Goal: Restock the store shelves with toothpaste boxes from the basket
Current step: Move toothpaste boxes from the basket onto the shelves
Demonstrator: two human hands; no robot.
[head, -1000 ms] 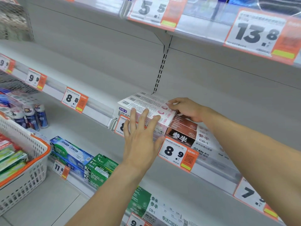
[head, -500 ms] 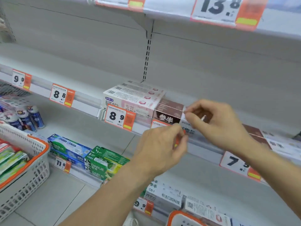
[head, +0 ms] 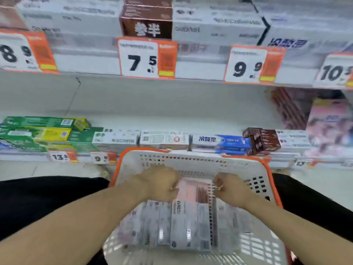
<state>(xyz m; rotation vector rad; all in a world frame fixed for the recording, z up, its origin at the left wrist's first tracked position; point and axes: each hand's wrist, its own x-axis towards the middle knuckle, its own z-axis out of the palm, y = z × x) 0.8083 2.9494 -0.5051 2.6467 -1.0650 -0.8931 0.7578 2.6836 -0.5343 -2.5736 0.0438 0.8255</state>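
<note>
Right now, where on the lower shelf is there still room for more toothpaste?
Bare shelf lies behind the front row of toothpaste boxes, between the green boxes on the left and the pink packs on the right. The front edge is crowded.

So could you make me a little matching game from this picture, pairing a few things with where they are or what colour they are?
Things:
1. basket
2. brown box
3. green boxes
4. hands

Descriptions:
A. lower shelf, far left
B. white with an orange rim
C. down inside the basket, over the boxes
D. upper shelf, above the 7.5 price tag

Pairs: 1-B, 2-D, 3-A, 4-C
</note>
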